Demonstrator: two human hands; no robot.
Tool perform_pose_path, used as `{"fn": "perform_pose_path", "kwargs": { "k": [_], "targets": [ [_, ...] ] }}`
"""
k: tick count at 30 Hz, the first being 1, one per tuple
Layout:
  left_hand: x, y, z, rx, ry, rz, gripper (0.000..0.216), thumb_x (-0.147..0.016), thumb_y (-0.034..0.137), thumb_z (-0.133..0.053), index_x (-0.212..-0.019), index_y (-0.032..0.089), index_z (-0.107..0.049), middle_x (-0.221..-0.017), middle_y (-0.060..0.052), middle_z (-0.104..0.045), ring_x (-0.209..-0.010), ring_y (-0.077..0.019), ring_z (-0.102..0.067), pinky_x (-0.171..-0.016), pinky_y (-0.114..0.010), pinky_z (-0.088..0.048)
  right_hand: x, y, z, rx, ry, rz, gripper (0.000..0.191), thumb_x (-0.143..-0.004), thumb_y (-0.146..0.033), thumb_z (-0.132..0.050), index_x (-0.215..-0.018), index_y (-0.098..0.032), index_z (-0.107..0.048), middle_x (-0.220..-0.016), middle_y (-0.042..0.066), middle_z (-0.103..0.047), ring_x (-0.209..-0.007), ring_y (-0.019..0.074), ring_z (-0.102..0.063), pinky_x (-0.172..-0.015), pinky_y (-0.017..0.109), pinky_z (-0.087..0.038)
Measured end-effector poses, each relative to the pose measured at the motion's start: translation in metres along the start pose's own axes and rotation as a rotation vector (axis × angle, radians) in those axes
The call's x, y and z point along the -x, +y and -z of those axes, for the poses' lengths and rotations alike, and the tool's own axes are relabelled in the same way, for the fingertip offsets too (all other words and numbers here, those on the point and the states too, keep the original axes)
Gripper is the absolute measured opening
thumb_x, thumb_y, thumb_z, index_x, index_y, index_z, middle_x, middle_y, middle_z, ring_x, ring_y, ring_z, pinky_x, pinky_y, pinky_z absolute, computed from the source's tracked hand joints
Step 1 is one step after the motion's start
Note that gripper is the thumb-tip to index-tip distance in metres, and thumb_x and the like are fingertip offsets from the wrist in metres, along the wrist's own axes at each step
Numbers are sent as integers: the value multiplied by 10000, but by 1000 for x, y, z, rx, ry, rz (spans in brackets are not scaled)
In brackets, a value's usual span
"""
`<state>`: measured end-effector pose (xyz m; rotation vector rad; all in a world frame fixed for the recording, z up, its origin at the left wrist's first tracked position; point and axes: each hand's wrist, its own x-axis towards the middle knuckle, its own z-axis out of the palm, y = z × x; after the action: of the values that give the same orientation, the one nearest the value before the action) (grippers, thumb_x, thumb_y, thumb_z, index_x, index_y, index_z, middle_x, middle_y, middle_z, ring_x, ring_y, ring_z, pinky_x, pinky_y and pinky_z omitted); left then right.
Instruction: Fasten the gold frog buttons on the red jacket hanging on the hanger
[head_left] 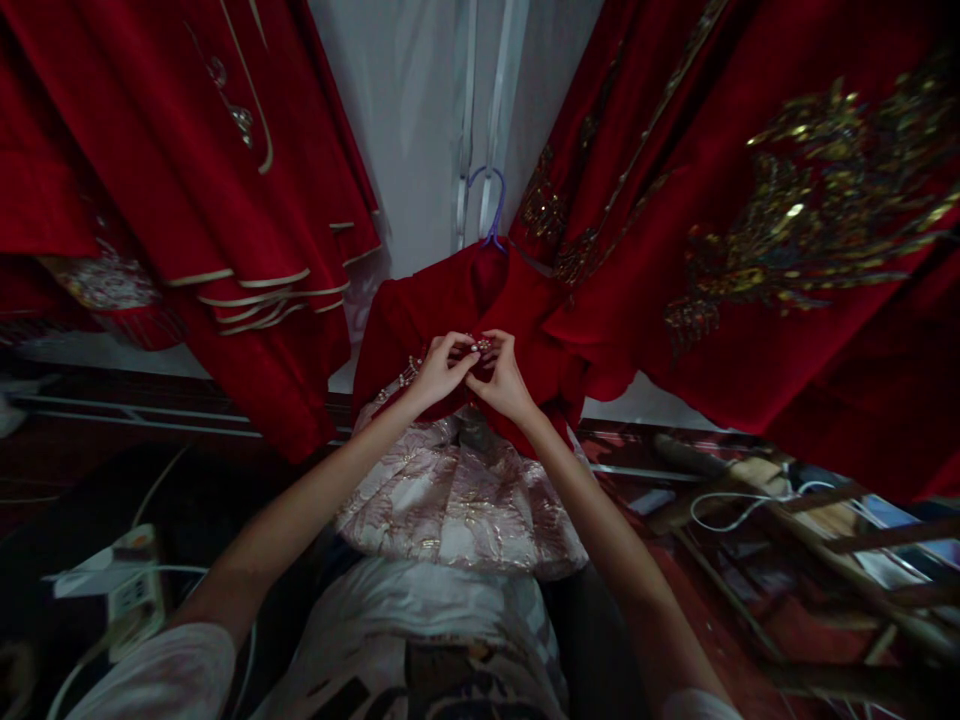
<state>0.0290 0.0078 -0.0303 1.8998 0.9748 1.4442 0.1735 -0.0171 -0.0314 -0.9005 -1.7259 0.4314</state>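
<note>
Pale wall (397,110) shows behind a row of hanging clothes in the head view, with red garments (255,200) on the left and a sequined red garment (750,340) on the right. Between them, lower down, a red top (405,310) hangs from a purple hanger (498,205) hooked on a metal rail (491,110). Its front faces the person, and shiny patterned cloth (465,510) spreads below it, over the lap.

Both hands meet at the middle of the red top. The left hand (442,370) has thumb and forefinger nearly together on a small beaded trim (482,346). The right hand (501,375) is half curled from the other side, forefinger by the same beads and thumb lower; whether it grips anything is too dim to tell. The trim lies right at the fingertips, between the two hands, and a string of pale beads (409,371) runs just beside the left wrist.

The red top looks light and soft, likely to sag or swing on its hanger. The beads look hard, smooth and perhaps easily pulled loose, so a gentle fingertip pinch on the cloth close beside them should suit best.
</note>
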Motion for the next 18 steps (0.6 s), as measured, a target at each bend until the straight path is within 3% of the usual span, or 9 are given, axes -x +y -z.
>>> {"fn": "perform_pose_path", "kwargs": {
  "k": [5, 11, 14, 18],
  "targets": [
    [0, 3, 1, 112, -113, 49, 227, -782, 165, -618, -999, 200, -560, -1063, -50, -580, -907, -139, -599, -801, -301, -507, 2, 5, -5, 81, 39, 18, 540, -748, -145, -566, -1223, -213, -320, -1143, 98, -449, -830, 146, -544, -729, 307, -519],
    [0, -1, -2, 263, -109, 121, 242, -763, 199, -658, -969, 180, -531, -968, -41, -606, -876, -135, -602, -752, -270, -498, -1, 1, 7, 77, 43, -70, 498, -685, -131, -563, -1141, -221, -382, -798, -27, -501, -632, 118, -515, -599, 255, -455],
    [2, -6, -4, 276, -82, 192, 231, -796, 254, -643, -977, 174, -524, -917, -33, -617, -836, -128, -606, -788, -289, -496, -6, -5, 17, -83, 127, -206, 407, -652, -186, -582, -1017, -221, -406, -698, -65, -496, -585, 104, -495, -575, 237, -419],
    [6, -3, -5, 230, -113, 230, 255, -875, 414, -542, -970, 181, -591, -1025, -60, -652, -1011, -164, -589, -920, -314, -457, -13, -12, 29, -418, 56, -367, 328, -647, -232, -561, -941, -214, -419, -626, -83, -512, -574, 90, -486, -596, 227, -403]
  ]
}}
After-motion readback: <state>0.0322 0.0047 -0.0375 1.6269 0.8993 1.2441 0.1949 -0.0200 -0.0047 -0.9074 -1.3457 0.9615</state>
